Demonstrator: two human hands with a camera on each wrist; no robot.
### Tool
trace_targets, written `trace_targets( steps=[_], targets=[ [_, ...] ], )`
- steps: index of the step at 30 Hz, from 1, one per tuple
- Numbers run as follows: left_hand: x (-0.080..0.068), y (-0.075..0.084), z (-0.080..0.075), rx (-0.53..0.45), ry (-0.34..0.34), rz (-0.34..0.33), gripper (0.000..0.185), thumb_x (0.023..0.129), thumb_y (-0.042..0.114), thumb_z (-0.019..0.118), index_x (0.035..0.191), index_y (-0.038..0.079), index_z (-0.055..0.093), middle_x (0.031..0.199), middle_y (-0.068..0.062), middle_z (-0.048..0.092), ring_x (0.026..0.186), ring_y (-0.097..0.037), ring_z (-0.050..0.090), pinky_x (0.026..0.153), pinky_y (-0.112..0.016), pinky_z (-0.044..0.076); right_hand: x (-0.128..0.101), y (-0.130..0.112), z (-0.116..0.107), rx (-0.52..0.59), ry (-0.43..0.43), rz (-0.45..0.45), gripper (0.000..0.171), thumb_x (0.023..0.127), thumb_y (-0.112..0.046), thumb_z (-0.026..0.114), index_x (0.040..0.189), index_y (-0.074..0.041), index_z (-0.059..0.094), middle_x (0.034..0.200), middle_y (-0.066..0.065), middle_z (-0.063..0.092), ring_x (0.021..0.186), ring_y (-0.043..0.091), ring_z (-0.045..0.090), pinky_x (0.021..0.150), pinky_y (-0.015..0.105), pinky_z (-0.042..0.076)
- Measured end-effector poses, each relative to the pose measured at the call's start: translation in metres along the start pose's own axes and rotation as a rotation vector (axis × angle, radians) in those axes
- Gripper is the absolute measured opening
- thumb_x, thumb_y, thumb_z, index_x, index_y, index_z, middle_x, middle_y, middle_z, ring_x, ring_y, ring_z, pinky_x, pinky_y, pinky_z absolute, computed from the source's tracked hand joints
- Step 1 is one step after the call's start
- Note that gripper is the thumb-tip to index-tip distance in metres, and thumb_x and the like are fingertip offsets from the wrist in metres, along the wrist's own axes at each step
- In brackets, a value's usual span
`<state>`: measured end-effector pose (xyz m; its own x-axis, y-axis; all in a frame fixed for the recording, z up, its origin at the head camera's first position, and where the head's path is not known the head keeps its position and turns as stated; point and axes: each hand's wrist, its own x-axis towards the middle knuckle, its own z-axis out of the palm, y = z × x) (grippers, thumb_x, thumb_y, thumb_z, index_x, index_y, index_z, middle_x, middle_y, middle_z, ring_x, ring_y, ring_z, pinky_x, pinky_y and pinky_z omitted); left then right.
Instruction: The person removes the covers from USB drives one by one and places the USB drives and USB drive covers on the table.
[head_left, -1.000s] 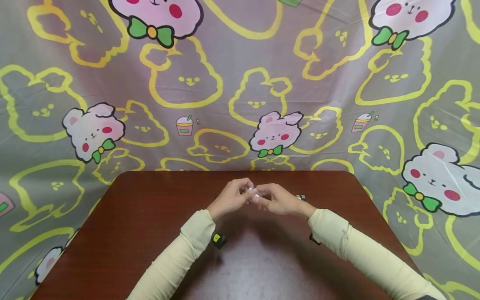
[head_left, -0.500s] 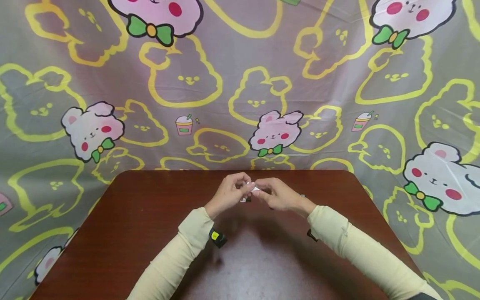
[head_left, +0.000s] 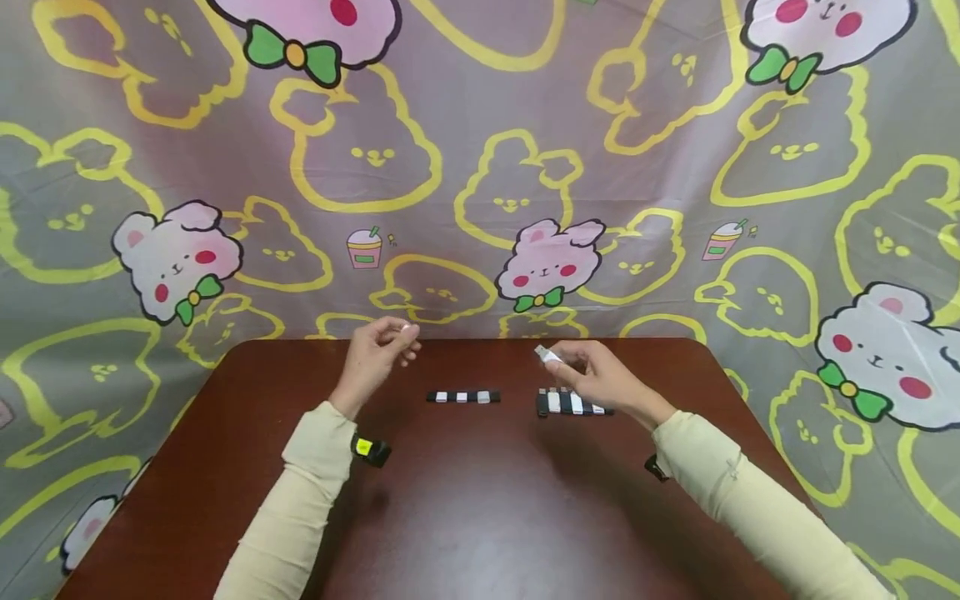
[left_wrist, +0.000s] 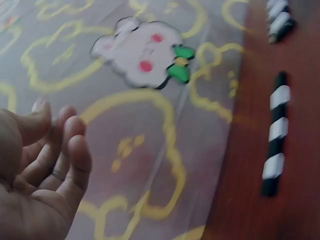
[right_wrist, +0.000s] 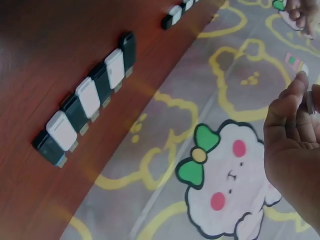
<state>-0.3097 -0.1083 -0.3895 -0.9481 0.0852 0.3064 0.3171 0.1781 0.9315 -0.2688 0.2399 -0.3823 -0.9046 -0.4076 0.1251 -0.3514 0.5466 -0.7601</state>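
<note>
My right hand point(head_left: 598, 379) pinches a white USB stick point(head_left: 548, 356) above the table, its bare metal plug pointing up and left. In my left hand point(head_left: 375, 357), thumb and forefinger pinch a small white cap point(head_left: 406, 328), mostly hidden by the fingertips. Between the hands, a short row of black and white caps point(head_left: 461, 397) lies on the table. Under the right hand is a row of uncapped USB sticks point(head_left: 555, 403); the right wrist view shows these sticks point(right_wrist: 89, 97) side by side, black and white alternating, plugs facing the far edge.
A brown wooden table point(head_left: 480, 500) spreads below both hands. Behind it hangs a grey cloth point(head_left: 450, 192) with cartoon prints, close to the table's far edge. Each wrist wears a dark strap-on device, such as the left wrist device point(head_left: 371, 450).
Both hands were together over the table. They have parted, the left moving left with the cap and the right moving right with the USB stick. The row of caps has come into view.
</note>
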Motion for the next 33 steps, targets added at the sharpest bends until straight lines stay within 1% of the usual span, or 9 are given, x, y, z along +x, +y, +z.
trace_targets(
  steps=[1, 3, 7, 12, 17, 22, 28, 30, 33],
  targets=[
    [-0.001, -0.002, -0.002, 0.033, -0.05, -0.004, 0.032, 0.101, 0.026, 0.064, 0.109, -0.005, 0.067, 0.082, -0.005, 0.076, 0.069, -0.012, 0.069, 0.064, -0.022, 0.056, 0.0, 0.003, -0.003, 0.008, 0.01, 0.014, 0.011, 0.101, -0.021, 0.063, 0.103, -0.013, 0.07, 0.089, 0.008, 0.071, 0.075, 0.016, 0.065, 0.066, 0.03, 0.055],
    [-0.003, -0.002, 0.003, 0.088, -0.092, -0.016, 0.035, 0.099, 0.032, 0.067, 0.113, -0.001, 0.071, 0.09, -0.013, 0.078, 0.077, -0.02, 0.074, 0.07, -0.029, 0.06, 0.003, 0.007, -0.006, 0.028, 0.022, 0.037, 0.014, 0.101, -0.024, 0.064, 0.103, -0.01, 0.067, 0.088, 0.009, 0.074, 0.074, 0.016, 0.066, 0.064, 0.03, 0.054],
    [-0.01, -0.002, 0.011, 0.169, -0.082, 0.0, 0.03, 0.101, 0.033, 0.063, 0.112, 0.008, 0.073, 0.096, -0.016, 0.077, 0.081, -0.028, 0.074, 0.07, -0.028, 0.059, 0.011, 0.016, -0.008, 0.043, 0.06, 0.048, 0.019, 0.099, -0.027, 0.066, 0.102, -0.008, 0.062, 0.088, 0.011, 0.077, 0.07, 0.019, 0.068, 0.06, 0.029, 0.053],
    [-0.014, 0.0, 0.014, 0.238, -0.094, 0.055, 0.032, 0.106, 0.029, 0.054, 0.121, 0.006, 0.071, 0.098, -0.016, 0.076, 0.082, -0.026, 0.073, 0.069, -0.021, 0.056, 0.022, 0.019, -0.01, -0.024, 0.138, 0.059, 0.018, 0.098, -0.031, 0.069, 0.097, -0.013, 0.067, 0.081, 0.007, 0.065, 0.069, 0.018, 0.056, 0.063, 0.029, 0.047],
    [-0.016, -0.004, 0.013, 0.226, -0.132, 0.068, 0.033, 0.107, 0.023, 0.051, 0.125, 0.002, 0.068, 0.095, -0.02, 0.074, 0.077, -0.022, 0.073, 0.07, -0.022, 0.057, 0.031, 0.018, -0.01, -0.057, 0.15, 0.134, 0.02, 0.097, -0.032, 0.07, 0.094, -0.012, 0.074, 0.077, 0.004, 0.064, 0.07, 0.018, 0.05, 0.063, 0.031, 0.043],
    [-0.02, -0.009, 0.013, 0.2, -0.169, 0.055, 0.027, 0.107, 0.02, 0.052, 0.125, 0.007, 0.067, 0.09, -0.019, 0.073, 0.073, -0.024, 0.071, 0.069, -0.033, 0.061, 0.038, 0.017, -0.006, -0.057, 0.119, 0.206, 0.022, 0.098, -0.03, 0.068, 0.095, -0.01, 0.076, 0.079, 0.004, 0.066, 0.069, 0.017, 0.048, 0.061, 0.03, 0.042],
    [-0.026, -0.01, 0.015, 0.183, -0.215, 0.044, 0.024, 0.107, 0.021, 0.052, 0.118, 0.008, 0.069, 0.087, -0.02, 0.069, 0.068, -0.019, 0.066, 0.065, -0.027, 0.057, 0.045, 0.023, 0.004, -0.042, 0.043, 0.254, 0.022, 0.101, -0.021, 0.063, 0.097, -0.004, 0.077, 0.092, 0.013, 0.076, 0.075, 0.02, 0.059, 0.064, 0.03, 0.048],
    [-0.027, -0.011, 0.017, 0.185, -0.217, 0.044, 0.024, 0.107, 0.019, 0.051, 0.118, 0.007, 0.069, 0.086, -0.018, 0.068, 0.067, -0.017, 0.064, 0.064, -0.028, 0.057, 0.047, 0.025, 0.008, -0.034, 0.025, 0.291, 0.023, 0.101, -0.018, 0.062, 0.098, -0.001, 0.077, 0.097, 0.017, 0.077, 0.075, 0.019, 0.062, 0.064, 0.029, 0.05],
    [-0.026, -0.018, 0.021, 0.196, -0.201, 0.054, 0.025, 0.107, 0.018, 0.051, 0.119, 0.008, 0.069, 0.083, -0.013, 0.067, 0.064, -0.011, 0.062, 0.061, -0.029, 0.056, 0.049, 0.029, 0.014, -0.03, 0.014, 0.363, 0.022, 0.099, -0.016, 0.063, 0.094, 0.001, 0.077, 0.096, 0.017, 0.078, 0.07, 0.014, 0.065, 0.063, 0.027, 0.053]
  ],
)
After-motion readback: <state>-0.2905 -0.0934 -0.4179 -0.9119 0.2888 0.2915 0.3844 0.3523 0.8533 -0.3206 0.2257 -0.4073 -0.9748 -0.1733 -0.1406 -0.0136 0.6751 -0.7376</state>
